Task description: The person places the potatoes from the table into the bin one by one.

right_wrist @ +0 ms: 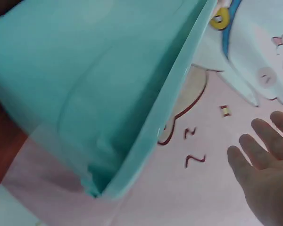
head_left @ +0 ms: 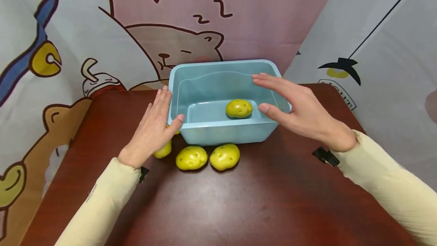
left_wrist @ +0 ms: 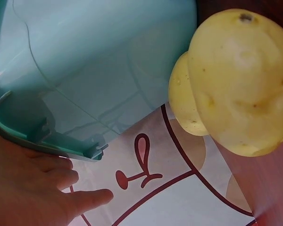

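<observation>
A light blue plastic bin (head_left: pixel 225 134) stands on the table, with one yellow potato (head_left: pixel 239 108) on its floor. My left hand (head_left: pixel 150 128) lies along the bin's left side, fingers extended at the rim; the left wrist view shows the fingers (left_wrist: pixel 52 174) right at that rim. Over the bin's right rim, my right hand (head_left: pixel 297 105) is held with fingers straight and thumb apart, holding nothing. In the right wrist view this hand (right_wrist: pixel 269 165) shows spread fingers beside the bin wall (right_wrist: pixel 108 84).
Two potatoes, a left one (head_left: pixel 191 158) and a right one (head_left: pixel 225 157), lie before the bin on the brown table (head_left: pixel 218 208). Another potato (head_left: pixel 164 150) and one behind it are partly hidden by my left hand. A cartoon-printed curtain (head_left: pixel 259 10) hangs behind.
</observation>
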Motion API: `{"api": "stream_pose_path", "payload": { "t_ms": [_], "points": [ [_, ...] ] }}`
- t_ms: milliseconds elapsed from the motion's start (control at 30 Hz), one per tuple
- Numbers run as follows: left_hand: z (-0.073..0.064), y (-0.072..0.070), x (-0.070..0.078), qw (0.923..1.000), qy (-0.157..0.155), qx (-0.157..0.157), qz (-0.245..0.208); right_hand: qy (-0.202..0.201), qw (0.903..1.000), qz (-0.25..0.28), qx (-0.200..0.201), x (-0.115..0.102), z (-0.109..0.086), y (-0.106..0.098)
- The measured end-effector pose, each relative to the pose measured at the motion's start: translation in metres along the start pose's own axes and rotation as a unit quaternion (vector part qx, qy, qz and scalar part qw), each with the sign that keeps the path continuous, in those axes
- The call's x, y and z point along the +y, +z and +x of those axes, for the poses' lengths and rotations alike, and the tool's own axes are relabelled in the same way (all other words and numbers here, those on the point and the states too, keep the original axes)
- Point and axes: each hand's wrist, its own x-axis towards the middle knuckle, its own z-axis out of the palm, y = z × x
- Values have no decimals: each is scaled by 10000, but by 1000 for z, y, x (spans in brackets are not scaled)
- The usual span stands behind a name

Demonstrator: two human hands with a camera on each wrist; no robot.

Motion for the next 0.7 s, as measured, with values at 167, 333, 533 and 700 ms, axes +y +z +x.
{"api": "stream_pose_path", "payload": {
  "t_ms": [167,333,533,700],
  "points": [
    [3,-1,0,10000,27,-1,-5,-744,9950,497,438,-11,-22,12],
    [3,-2,-1,10000,4,-9,2,-1004,9900,877,462,-10,-37,32],
    [2,-2,0,10000,6,-22,-26,-761,9908,1115,72,-4,-53,55],
    [0,-1,0,10000,-29,-53,-41,-434,9911,1176,-445,1,-65,79]
  ]
}}
